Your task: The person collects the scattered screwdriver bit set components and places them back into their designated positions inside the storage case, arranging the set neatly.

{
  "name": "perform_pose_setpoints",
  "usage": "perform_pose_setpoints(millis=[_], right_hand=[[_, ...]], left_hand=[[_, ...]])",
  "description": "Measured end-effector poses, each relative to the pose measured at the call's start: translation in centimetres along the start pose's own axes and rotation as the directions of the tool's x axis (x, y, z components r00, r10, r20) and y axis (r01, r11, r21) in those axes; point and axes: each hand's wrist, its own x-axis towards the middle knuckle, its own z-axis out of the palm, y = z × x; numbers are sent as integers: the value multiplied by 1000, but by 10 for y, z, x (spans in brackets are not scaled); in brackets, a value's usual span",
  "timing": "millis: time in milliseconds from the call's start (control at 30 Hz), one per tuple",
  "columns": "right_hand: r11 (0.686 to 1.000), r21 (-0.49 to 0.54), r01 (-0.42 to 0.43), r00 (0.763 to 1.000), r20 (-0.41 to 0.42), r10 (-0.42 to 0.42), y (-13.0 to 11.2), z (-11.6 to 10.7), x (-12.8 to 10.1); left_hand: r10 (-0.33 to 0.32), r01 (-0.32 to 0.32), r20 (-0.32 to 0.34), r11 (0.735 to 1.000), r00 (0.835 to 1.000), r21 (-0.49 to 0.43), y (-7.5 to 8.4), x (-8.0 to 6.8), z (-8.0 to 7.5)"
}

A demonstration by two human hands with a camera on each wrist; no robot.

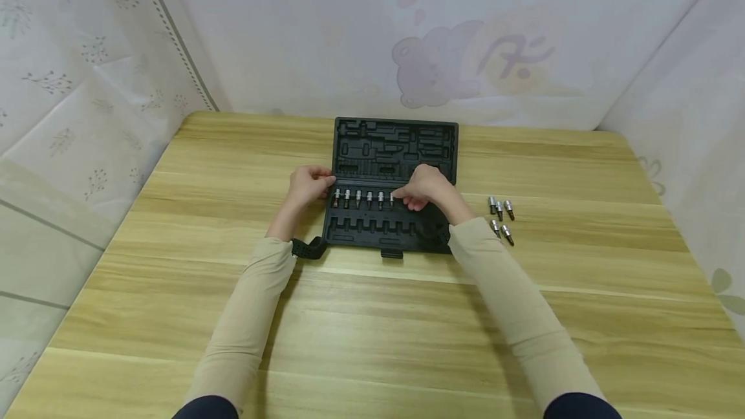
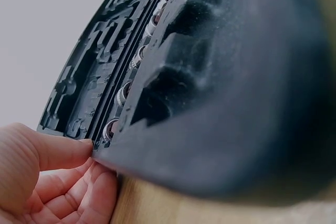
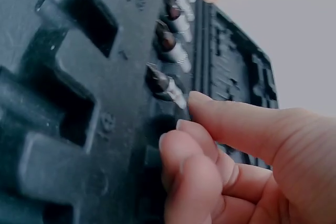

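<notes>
A black plastic case [image 1: 356, 238] lies open on the table, its lid [image 1: 396, 123] folded to the far side. Several silver bit sockets [image 1: 358, 198] stand in a row of slots near the hinge. My left hand [image 1: 308, 184] grips the case's left edge by the hinge, thumb on top and fingers bent below. With thumb and curled fingers, my right hand [image 1: 429, 185] pinches the end of the rightmost bit socket [image 3: 167, 86], which sits in its slot. Slots right of it are partly hidden by that hand.
Several more bit sockets [image 1: 499, 209] lie loose on the wooden table [image 1: 372, 328] right of the case. A black strap [image 1: 310, 249] at the left wrist is beside the case's front left corner. The latch [image 1: 392, 253] sticks out at the front. Patterned curtains [image 1: 279, 31] hang behind.
</notes>
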Motion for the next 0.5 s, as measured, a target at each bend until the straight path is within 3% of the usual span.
perform_pose_setpoints(millis=[233,500], right_hand=[[992,29,120,986,-119,-116,16,-9,-17],[977,-5,212,961,-183,-209,29,-21,-36]], left_hand=[[2,-2,3,1000,1000,-7,0,0,0],[0,0,-3,1000,1000,-2,0,0,1]])
